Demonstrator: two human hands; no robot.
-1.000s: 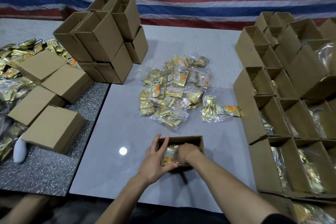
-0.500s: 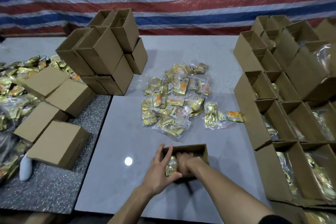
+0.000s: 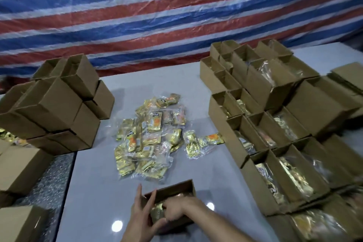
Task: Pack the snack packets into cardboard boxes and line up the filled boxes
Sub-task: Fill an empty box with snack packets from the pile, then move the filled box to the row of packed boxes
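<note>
In the head view, an open cardboard box is stood on the grey table near its front edge. Its left end is braced by the left hand, fingers straight and spread against the wall. A gold snack packet is pressed down inside the box by the right hand, whose fingers are curled over the packet's edge. The packet is judged light, soft and crinkly, with slick film that could slide, so it is best taken across its flat faces or by a sealed edge. The box is judged light and thin-walled, best held at its ends. A loose pile of packets is seen beyond, and filled boxes stand to the right.
</note>
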